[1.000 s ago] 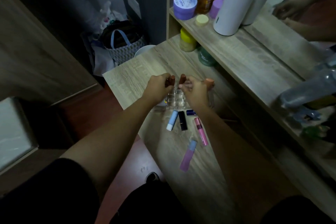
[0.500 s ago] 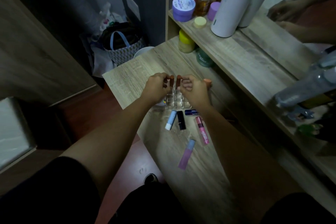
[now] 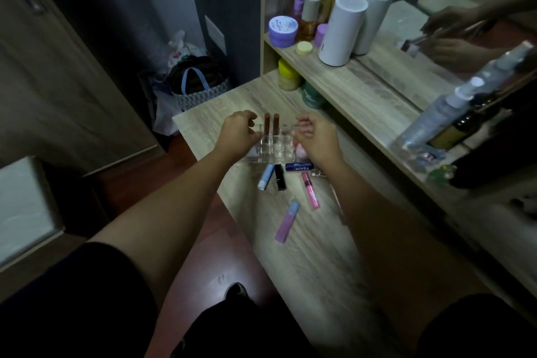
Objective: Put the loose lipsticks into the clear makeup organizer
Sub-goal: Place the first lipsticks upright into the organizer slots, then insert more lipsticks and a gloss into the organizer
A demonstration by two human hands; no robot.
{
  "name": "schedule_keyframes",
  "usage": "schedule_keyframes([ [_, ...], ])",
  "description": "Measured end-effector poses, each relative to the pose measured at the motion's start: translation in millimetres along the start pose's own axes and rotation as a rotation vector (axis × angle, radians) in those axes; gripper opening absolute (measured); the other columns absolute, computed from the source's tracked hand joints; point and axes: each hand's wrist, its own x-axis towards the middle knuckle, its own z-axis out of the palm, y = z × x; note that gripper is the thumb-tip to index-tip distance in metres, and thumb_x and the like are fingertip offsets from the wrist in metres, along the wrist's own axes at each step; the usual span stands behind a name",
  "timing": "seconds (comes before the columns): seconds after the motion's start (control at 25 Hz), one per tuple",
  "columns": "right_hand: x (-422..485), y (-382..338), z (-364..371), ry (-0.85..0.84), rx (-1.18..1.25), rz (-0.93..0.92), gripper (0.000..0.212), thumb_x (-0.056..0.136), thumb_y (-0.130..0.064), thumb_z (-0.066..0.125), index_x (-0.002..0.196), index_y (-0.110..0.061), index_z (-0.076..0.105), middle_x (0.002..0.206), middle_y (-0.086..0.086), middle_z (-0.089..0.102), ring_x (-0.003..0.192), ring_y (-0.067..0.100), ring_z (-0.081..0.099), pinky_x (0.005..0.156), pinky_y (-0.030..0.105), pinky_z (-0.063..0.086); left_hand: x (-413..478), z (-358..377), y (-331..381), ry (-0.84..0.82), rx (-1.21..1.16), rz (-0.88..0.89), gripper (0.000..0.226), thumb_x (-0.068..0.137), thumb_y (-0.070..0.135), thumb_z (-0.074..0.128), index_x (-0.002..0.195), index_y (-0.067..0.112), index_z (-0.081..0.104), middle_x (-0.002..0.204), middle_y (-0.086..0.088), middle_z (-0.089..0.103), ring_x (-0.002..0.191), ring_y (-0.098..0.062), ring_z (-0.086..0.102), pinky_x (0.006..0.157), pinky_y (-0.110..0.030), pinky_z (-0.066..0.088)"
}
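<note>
Nearest, five tubes lie loose on the desk [image 3: 313, 256]: lilac tube [image 3: 287, 221], pink tube [image 3: 310, 190], black lipstick [image 3: 279, 177], pale blue stick [image 3: 266, 177], navy balm [image 3: 298, 166]. Beyond them, clear organizer [image 3: 275, 147], gridded, mostly vacant; two brown lipsticks [image 3: 271, 123] stand upright in its far row. Left hand [image 3: 238, 134] and right hand [image 3: 315, 136] flank it, fingers curled, apparently gripping nothing. Estimate: two stowed, five remaining.

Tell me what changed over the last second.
Both hands let go: the left hand and right hand have drawn apart, leaving two brown lipsticks standing in the clear organizer's back row. The five loose tubes on the table stayed put.
</note>
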Motion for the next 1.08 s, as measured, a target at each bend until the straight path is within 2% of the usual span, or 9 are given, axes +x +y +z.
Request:
schedule_keyframes([
  [0.12, -24, 13, -11, 0.019, -0.021, 0.005, 0.03, 0.083, -0.009, 0.067, 0.112, -0.013, 0.061, 0.107, 0.005, 0.067, 0.095, 0.015, 0.063, 0.085, 0.03, 0.055, -23, 11, 5, -0.006, -0.015, 0.0, 0.045, 0.082, 0.011, 0.07, 0.123, -0.002, 0.057, 0.114, -0.021, 0.066, 0.096, -0.029, 0.066, 0.089, -0.039, 0.054],
  [0.28, -57, 41, -21, 0.02, -0.02, 0.048, 0.029, 0.081, -0.007, 0.069, 0.109, -0.011, 0.064, 0.099, 0.003, 0.068, 0.087, 0.012, 0.063, 0.081, 0.03, 0.056, -54, 34, 9, -0.069, -0.03, -0.035, 0.041, 0.081, 0.011, 0.069, 0.119, -0.002, 0.059, 0.111, -0.023, 0.066, 0.096, -0.033, 0.065, 0.087, -0.038, 0.051],
  [0.44, -84, 74, -26, -0.003, -0.046, 0.135, 0.029, 0.082, -0.006, 0.068, 0.11, -0.01, 0.063, 0.098, 0.006, 0.069, 0.077, 0.004, 0.058, 0.07, 0.011, 0.047, -82, 60, 13, -0.135, -0.047, -0.059, 0.04, 0.079, 0.011, 0.072, 0.114, -0.003, 0.061, 0.108, -0.022, 0.067, 0.095, -0.034, 0.065, 0.084, -0.038, 0.05],
  [0.52, -97, 87, -27, -0.01, -0.051, 0.205, 0.028, 0.083, -0.006, 0.067, 0.11, -0.01, 0.063, 0.1, 0.006, 0.067, 0.076, 0.001, 0.055, 0.066, 0.008, 0.044, -92, 71, 13, -0.153, -0.033, -0.055, 0.036, 0.077, 0.011, 0.073, 0.109, -0.003, 0.063, 0.102, -0.022, 0.069, 0.092, -0.035, 0.065, 0.08, -0.037, 0.05],
  [0.6, -108, 96, -28, 0.02, -0.126, 0.186, 0.026, 0.082, -0.009, 0.068, 0.108, -0.011, 0.064, 0.098, 0.005, 0.066, 0.08, 0.008, 0.058, 0.074, 0.021, 0.053, -103, 82, 14, -0.174, -0.037, -0.074, 0.032, 0.079, 0.012, 0.071, 0.107, -0.002, 0.065, 0.099, -0.021, 0.069, 0.09, -0.035, 0.065, 0.08, -0.037, 0.05],
  [0.68, -111, 100, -32, 0.036, -0.229, 0.142, 0.025, 0.085, -0.009, 0.065, 0.109, -0.008, 0.065, 0.104, 0.011, 0.068, 0.09, 0.02, 0.063, 0.085, 0.035, 0.055, -112, 93, 14, -0.209, -0.046, -0.111, 0.028, 0.081, 0.018, 0.07, 0.101, 0.0, 0.065, 0.096, -0.019, 0.07, 0.089, -0.034, 0.065, 0.077, -0.035, 0.051],
  [0.84, -90, 96, -33, -0.028, -0.438, 0.021, 0.034, 0.091, -0.007, 0.053, 0.124, -0.007, 0.057, 0.124, 0.015, 0.059, 0.113, 0.028, 0.056, 0.098, 0.038, 0.046, -123, 114, 11, -0.315, 0.043, -0.184, 0.041, 0.077, 0.042, 0.073, 0.088, 0.004, 0.063, 0.091, -0.016, 0.067, 0.082, -0.03, 0.063, 0.065, -0.03, 0.042],
  [0.96, -58, 95, -28, -0.08, -0.574, 0.043, 0.035, 0.091, -0.007, 0.053, 0.126, -0.005, 0.054, 0.126, 0.017, 0.057, 0.117, 0.031, 0.052, 0.101, 0.039, 0.043, -123, 122, 8, -0.314, 0.089, -0.166, 0.038, 0.077, 0.04, 0.073, 0.089, 0.005, 0.061, 0.098, -0.016, 0.065, 0.087, -0.029, 0.062, 0.067, -0.029, 0.041],
  [1.08, -36, 101, -24, -0.2, -0.721, 0.07, 0.029, 0.089, -0.012, 0.058, 0.117, -0.005, 0.059, 0.119, 0.019, 0.059, 0.111, 0.033, 0.054, 0.096, 0.036, 0.046, -118, 123, 3, -0.293, 0.081, -0.163, 0.035, 0.078, 0.034, 0.073, 0.094, 0.005, 0.063, 0.102, -0.016, 0.066, 0.092, -0.03, 0.063, 0.072, -0.031, 0.045],
])
